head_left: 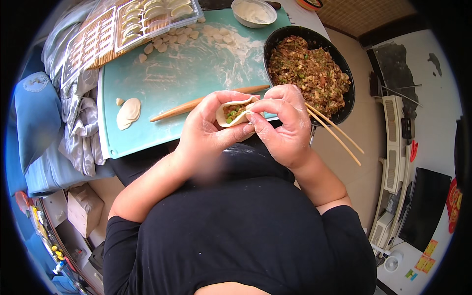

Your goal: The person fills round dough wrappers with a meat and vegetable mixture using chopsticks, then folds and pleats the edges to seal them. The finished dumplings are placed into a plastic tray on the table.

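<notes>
Between my two hands is a partly folded dumpling (pixel 233 114), its pale wrapper curved around a brown and green filling that shows through the open side. My left hand (pixel 209 120) cups it with the thumb below and the fingers above. The fingertips of my right hand (pixel 282 120) pinch its right-hand edge. Flour dusts the fingers of both hands. Just behind my left hand, a wooden rolling pin (pixel 196 104) lies slantwise on the teal mat (pixel 147 78). A small stack of flat round wrappers (pixel 129 113) rests on the mat's left part.
A black pan (pixel 350 98) of chopped filling (pixel 309 69) stands at the right, with chopsticks (pixel 339 135) sticking out toward me. Small dough pieces (pixel 182 37) line the mat's far side. Beyond are a plastic tray (pixel 118 24) of dumplings and a bowl (pixel 254 12) of flour.
</notes>
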`<state>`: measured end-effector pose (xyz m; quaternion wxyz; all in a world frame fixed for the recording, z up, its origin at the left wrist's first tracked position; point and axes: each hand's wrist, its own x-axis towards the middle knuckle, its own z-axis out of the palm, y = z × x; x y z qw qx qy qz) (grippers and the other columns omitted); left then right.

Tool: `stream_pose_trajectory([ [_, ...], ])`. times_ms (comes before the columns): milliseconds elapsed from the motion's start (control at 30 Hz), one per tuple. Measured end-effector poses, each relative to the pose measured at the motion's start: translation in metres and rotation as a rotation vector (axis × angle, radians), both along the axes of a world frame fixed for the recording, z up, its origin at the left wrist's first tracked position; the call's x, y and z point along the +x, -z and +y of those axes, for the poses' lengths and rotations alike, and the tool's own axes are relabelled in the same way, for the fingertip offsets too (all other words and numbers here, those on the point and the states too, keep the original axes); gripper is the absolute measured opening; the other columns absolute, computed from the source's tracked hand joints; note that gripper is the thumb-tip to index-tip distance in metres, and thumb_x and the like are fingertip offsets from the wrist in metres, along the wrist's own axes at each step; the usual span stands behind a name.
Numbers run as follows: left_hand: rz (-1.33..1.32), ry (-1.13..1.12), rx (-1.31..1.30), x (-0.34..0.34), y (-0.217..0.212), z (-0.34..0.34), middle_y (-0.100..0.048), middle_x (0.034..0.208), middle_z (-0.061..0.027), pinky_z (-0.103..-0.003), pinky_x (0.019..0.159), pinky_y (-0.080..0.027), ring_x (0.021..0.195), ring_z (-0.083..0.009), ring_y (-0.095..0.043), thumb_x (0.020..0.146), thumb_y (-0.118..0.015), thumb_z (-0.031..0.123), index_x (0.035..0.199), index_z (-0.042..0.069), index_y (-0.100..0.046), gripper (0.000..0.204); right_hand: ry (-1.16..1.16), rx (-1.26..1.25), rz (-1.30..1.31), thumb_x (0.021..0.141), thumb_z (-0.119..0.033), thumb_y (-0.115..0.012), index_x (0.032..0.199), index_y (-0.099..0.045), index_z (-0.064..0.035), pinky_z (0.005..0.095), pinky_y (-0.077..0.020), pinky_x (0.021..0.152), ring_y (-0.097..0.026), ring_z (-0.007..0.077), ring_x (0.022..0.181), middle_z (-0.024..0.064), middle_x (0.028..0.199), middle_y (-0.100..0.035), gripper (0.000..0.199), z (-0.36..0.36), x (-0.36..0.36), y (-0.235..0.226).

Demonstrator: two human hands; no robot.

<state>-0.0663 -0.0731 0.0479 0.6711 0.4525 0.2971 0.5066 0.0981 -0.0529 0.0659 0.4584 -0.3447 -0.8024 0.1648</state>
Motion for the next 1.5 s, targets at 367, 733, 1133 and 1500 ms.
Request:
stream_pose_trajectory([
  [367,0.055,-0.052,0.103,0.001,0.001,-0.002,-0.054,0.111,-0.0091,-0.027,0.086,-0.046,0.101,-0.0143,-0.055,0.078,-0.066,-0.001,0.121,0.002,-0.038,0.051,-0.126,-0.13,-0.13,0.068,-0.007,-0.068,0.095,-0.06,-0.0078,0.0376,-0.035,0.092,-0.046,0.0285,0.108,0.0154,0.116,-0.051,0.028,0.01,0.008,-0.017],
  [733,0.105,0.021,0.105,-0.003,0.001,-0.001,-0.05,0.121,-0.0175,-0.03,0.091,-0.043,0.108,-0.0204,-0.052,0.079,-0.062,-0.003,0.128,0.0,-0.029,0.06,-0.124,-0.122,-0.105,0.066,0.0,-0.067,0.081,-0.063,-0.0081,0.0381,-0.0369,0.091,-0.049,0.0281,0.104,0.0107,0.109,-0.056,0.016,0.006,0.003,-0.019],
  [1133,0.29,-0.054,0.034,-0.011,0.004,-0.002,-0.059,0.103,-0.0082,-0.023,0.076,-0.048,0.091,-0.0119,-0.058,0.077,-0.063,-0.004,0.115,-0.002,-0.05,0.04,-0.085,0.05,-0.069,0.072,-0.001,-0.062,0.085,-0.064,-0.0044,0.0366,-0.0398,0.088,-0.053,0.0278,0.096,0.0126,0.102,-0.06,0.014,0.007,0.004,-0.009],
  [1500,0.091,-0.088,0.051,-0.009,0.008,-0.002,-0.059,0.106,-0.0135,-0.029,0.083,-0.05,0.096,-0.0196,-0.059,0.077,-0.06,-0.01,0.115,-0.003,-0.049,0.041,-0.018,0.002,-0.051,0.083,-0.005,-0.054,0.091,-0.063,-0.0032,0.0343,-0.0396,0.086,-0.052,0.0247,0.096,0.0149,0.106,-0.055,0.012,0.003,0.014,-0.007],
])
